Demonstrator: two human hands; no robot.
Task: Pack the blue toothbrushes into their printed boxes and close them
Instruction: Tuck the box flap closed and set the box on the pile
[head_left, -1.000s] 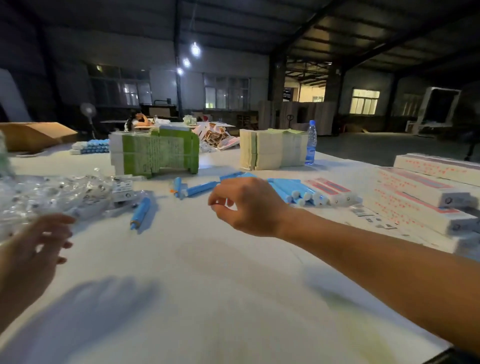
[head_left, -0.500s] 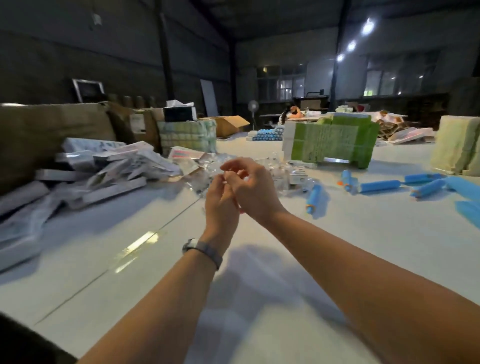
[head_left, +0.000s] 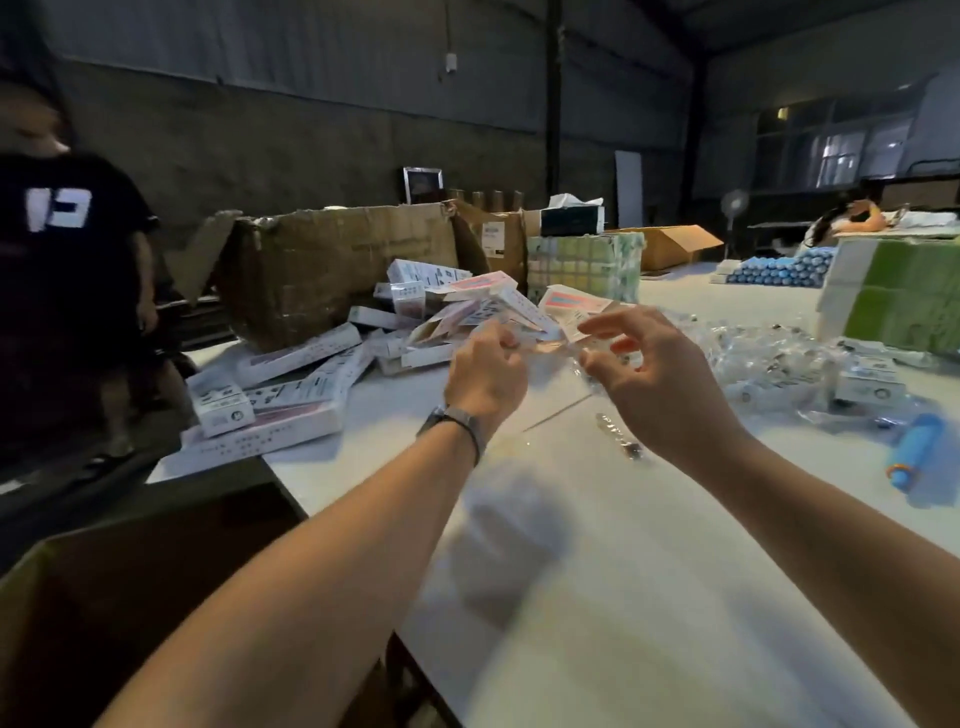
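My left hand (head_left: 485, 371), with a watch on its wrist, and my right hand (head_left: 657, 387) are raised close together over the white table (head_left: 649, 561). Their fingertips pinch a thin clear plastic wrapper (head_left: 553, 347) stretched between them. What the wrapper holds is too blurred to tell. A small clear packet (head_left: 621, 437) shows just below my right hand. One blue toothbrush (head_left: 915, 453) lies on the table at the right. A loose heap of printed boxes (head_left: 311, 379) is on the table's left end, beyond my left hand.
Clear plastic bags (head_left: 769, 358) are heaped right of my hands. A green and white carton stack (head_left: 904, 301) stands behind them. A torn cardboard box (head_left: 337, 270) sits behind the printed boxes. A person in a black shirt (head_left: 67, 270) stands at the left. Another brown carton (head_left: 130, 597) is at the bottom left.
My view has swung left, from the blue toothbrushes to the box heap. My hands came together and now pinch a clear wrapper between them.
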